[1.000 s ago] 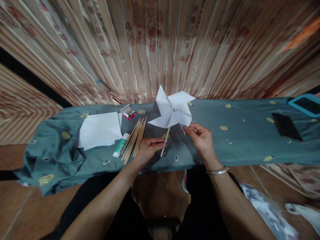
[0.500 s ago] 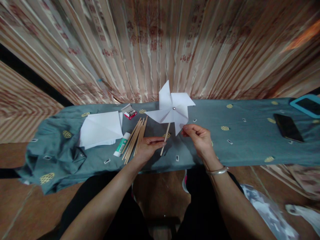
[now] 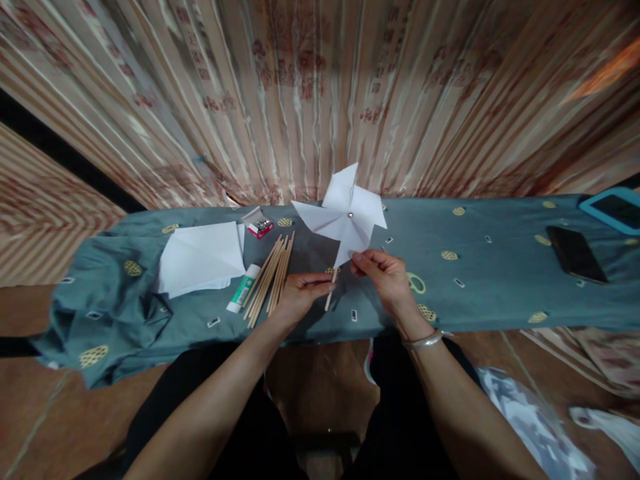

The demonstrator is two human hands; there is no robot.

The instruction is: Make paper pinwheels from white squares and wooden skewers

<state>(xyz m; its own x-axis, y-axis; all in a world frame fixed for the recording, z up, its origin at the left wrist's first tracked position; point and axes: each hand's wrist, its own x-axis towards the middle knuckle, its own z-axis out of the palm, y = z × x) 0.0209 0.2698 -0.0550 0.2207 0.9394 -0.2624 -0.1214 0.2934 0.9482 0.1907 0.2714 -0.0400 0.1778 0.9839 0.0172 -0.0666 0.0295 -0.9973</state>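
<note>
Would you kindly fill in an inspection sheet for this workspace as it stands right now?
Surface: bench draped in a grey-blue patterned cloth, rumpled at its left end.
Job's things: white paper pinwheel with a metal pin at its centre, mounted on a wooden stick.
Clutter: bundle of wooden sticks, glue stick, stack of white paper, small red and white box, dark phone, blue-cased tablet.
Hands: left hand pinches the stick; right hand pinches the lowest blade tip.
Cables: nothing seen.
Surroundings: striped patterned curtain behind; brown floor below.
</note>
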